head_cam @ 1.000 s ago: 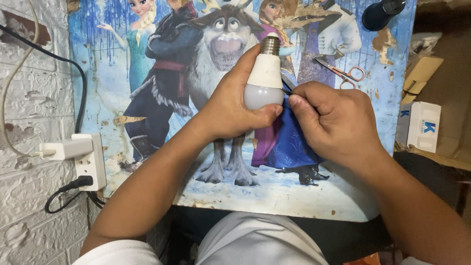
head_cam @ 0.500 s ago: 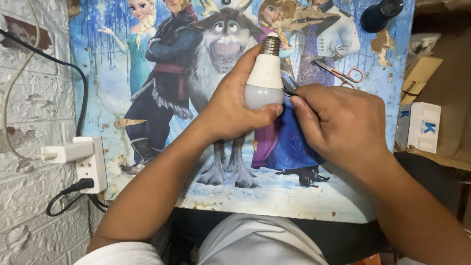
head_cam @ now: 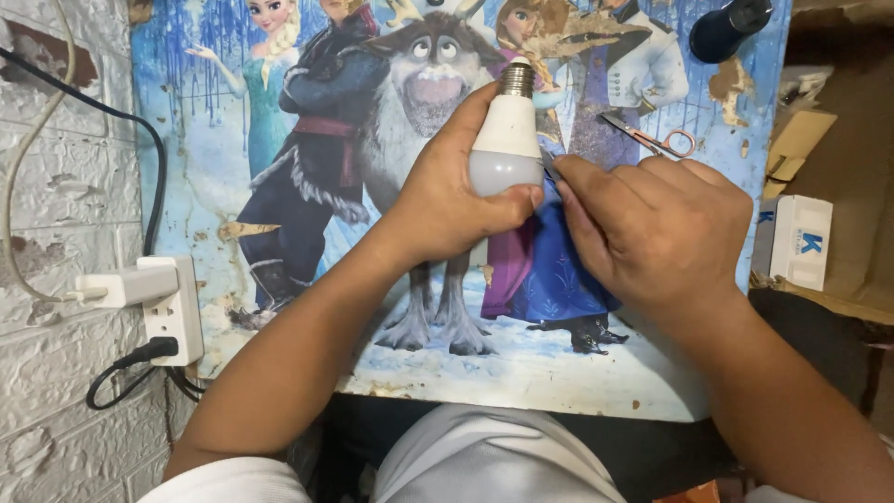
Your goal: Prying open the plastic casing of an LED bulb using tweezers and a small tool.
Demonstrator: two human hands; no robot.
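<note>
My left hand [head_cam: 447,200] grips a white light bulb [head_cam: 507,140] by its frosted dome, with the metal screw base pointing away from me. My right hand [head_cam: 652,233] is closed around a thin metal tool [head_cam: 549,168] whose tip rests against the right side of the bulb, where the dome meets the white body. Most of the tool is hidden inside my fist. Both hands hover over a small table [head_cam: 279,186] covered with a blue cartoon picture.
Small scissors [head_cam: 652,140] lie on the table beyond my right hand. A dark object [head_cam: 731,28] sits at the far right corner. A white box [head_cam: 801,242] and cardboard stand to the right. On the left brick wall hang a socket with charger [head_cam: 149,298] and cables.
Both hands hold the same grip. The right hand and tool tip have shifted slightly against the bulb's side; the bulb stays in place.
</note>
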